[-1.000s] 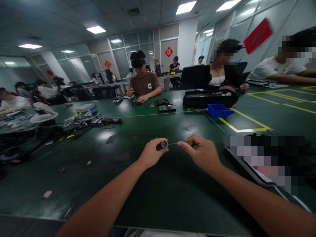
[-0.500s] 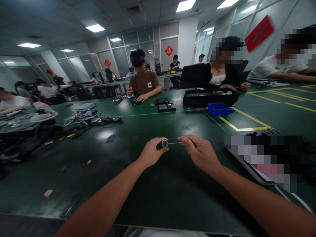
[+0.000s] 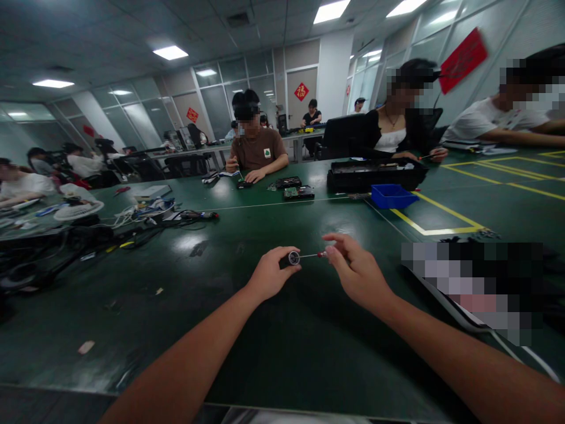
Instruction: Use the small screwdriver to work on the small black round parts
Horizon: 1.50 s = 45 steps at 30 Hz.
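Observation:
My left hand (image 3: 271, 272) is closed around a small black cylindrical part (image 3: 293, 258) whose silvery ring end faces me. A thin screwdriver (image 3: 311, 255) with a red collar lies level, its shaft reaching from my right hand to that part. Whether the tip sits inside the part or against its edge I cannot tell. My right hand (image 3: 359, 271) pinches the screwdriver's handle end, which the fingers mostly hide; the index finger is lifted away. Both hands are held above the green table (image 3: 265, 353).
Cables (image 3: 145, 235) and a white fan-like part (image 3: 78, 210) spread over the left side. A blue bin (image 3: 394, 196) stands before a black tray (image 3: 375, 175) at the right. Nearer, a blurred-out flat device (image 3: 468, 294) trails a white cord. Co-workers sit across the table.
The fingers of my right hand have loosened and the index finger has lifted up from the screwdriver. My left hand and the black part have stayed almost where they were.

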Each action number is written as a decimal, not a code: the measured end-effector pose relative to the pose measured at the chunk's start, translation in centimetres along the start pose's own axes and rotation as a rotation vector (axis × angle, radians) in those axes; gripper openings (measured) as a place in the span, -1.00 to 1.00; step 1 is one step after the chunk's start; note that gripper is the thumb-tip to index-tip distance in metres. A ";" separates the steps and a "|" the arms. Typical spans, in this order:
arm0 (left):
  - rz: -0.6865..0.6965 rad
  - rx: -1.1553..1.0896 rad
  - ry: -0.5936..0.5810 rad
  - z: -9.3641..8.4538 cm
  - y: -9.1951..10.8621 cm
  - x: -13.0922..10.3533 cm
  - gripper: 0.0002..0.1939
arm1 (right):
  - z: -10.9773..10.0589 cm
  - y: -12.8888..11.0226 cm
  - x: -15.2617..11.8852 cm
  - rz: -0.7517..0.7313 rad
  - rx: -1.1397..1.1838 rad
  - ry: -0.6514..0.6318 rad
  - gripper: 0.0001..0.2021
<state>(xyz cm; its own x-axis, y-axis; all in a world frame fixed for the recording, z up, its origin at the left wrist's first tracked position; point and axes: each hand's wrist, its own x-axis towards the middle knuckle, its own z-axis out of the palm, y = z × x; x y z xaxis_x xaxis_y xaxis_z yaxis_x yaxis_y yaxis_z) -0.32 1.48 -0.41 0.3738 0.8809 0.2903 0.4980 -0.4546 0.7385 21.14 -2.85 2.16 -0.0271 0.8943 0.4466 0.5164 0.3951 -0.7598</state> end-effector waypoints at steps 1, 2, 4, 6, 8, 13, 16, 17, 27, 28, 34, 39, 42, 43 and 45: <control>-0.006 0.010 0.010 0.0 0.1 0.0 -0.64 | 0.2 0.1 0.0 0.021 0.050 0.013 -0.70; -0.012 0.023 0.021 0.0 0.1 0.0 -0.64 | 0.3 0.2 0.1 0.046 0.109 0.021 -0.72; -0.013 0.043 0.040 -0.1 0.2 0.0 -0.65 | 0.6 0.3 0.3 0.102 0.233 0.028 -0.73; 0.018 0.065 0.038 -0.2 0.3 0.0 -0.65 | 0.8 0.5 0.7 0.178 0.373 0.054 -0.72; 0.062 0.097 0.032 -0.5 0.4 0.0 -0.65 | 0.9 0.9 1.0 0.289 0.553 0.090 -0.70; 0.038 0.144 0.039 -0.8 0.4 0.0 -0.66 | 0.8 2.2 1.8 0.437 0.778 0.110 -0.71; 0.024 0.143 0.032 -0.7 0.4 0.1 -0.65 | 0.7 2.3 1.7 0.336 0.637 0.130 -0.72; 0.022 0.145 0.033 -0.7 0.4 0.0 -0.65 | 0.7 2.2 1.6 0.295 0.573 0.115 -0.72; 0.024 0.171 0.025 -0.7 0.8 0.0 -0.63 | 0.5 0.8 0.2 0.000 0.157 0.104 -0.75; 0.025 0.172 0.026 -0.7 0.7 0.0 -0.63 | 0.5 0.8 0.1 -0.009 0.155 0.110 -0.75; 0.031 0.171 0.014 -0.7 0.6 0.0 -0.63 | 0.3 1.0 0.1 -0.042 0.120 0.077 -0.75; 0.018 0.169 0.017 -0.8 0.8 0.0 -0.63 | 0.2 0.6 0.1 -0.041 0.084 0.057 -0.75; 0.015 0.165 0.017 -0.8 0.7 0.0 -0.64 | 0.2 0.3 0.0 -0.001 0.152 0.044 -0.74; 0.016 0.164 0.017 -0.8 0.7 -0.1 -0.63 | 0.3 0.2 0.0 0.010 0.177 0.047 -0.73; 0.024 0.163 0.014 -0.7 0.6 -0.1 -0.62 | 0.3 0.3 0.0 0.020 0.204 0.053 -0.73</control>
<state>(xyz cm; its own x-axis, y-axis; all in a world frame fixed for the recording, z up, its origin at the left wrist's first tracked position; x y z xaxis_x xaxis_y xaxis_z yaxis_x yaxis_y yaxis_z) -0.62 1.25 0.47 0.3767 0.8710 0.3155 0.6101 -0.4895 0.6230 20.99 -2.69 1.79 0.0295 0.8920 0.4511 0.3318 0.4169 -0.8462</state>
